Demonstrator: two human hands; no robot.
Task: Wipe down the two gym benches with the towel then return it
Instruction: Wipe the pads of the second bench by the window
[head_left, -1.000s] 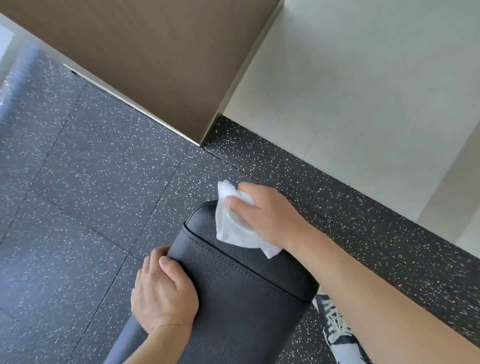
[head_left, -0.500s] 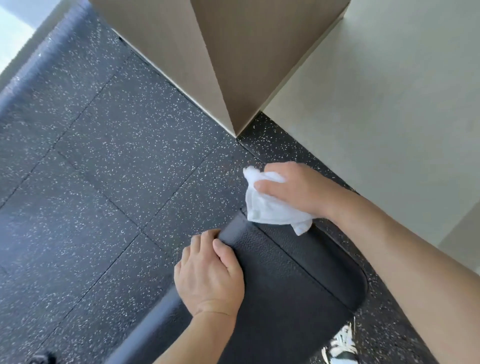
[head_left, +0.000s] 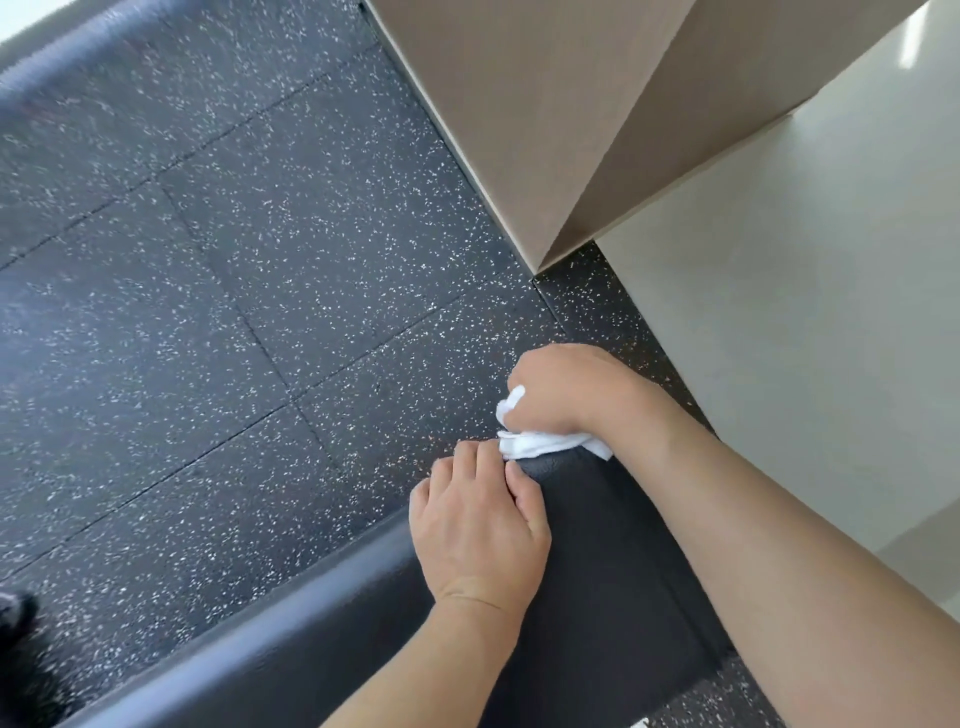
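Right hand (head_left: 576, 389): grips bunched white towel (head_left: 540, 443), pressed on bench far end.
Left hand (head_left: 480, 525): fingers curled over bench (head_left: 597, 571) left edge (steadying grip).
Bench axis: near-left to far-right, black pad on speckled floor (head_left: 234, 312).

This is a gym: the floor (head_left: 218, 291) is black rubber tiles with white speckles, and a black padded bench (head_left: 613, 561) stands near a beige wall (head_left: 524, 130) at the far right.
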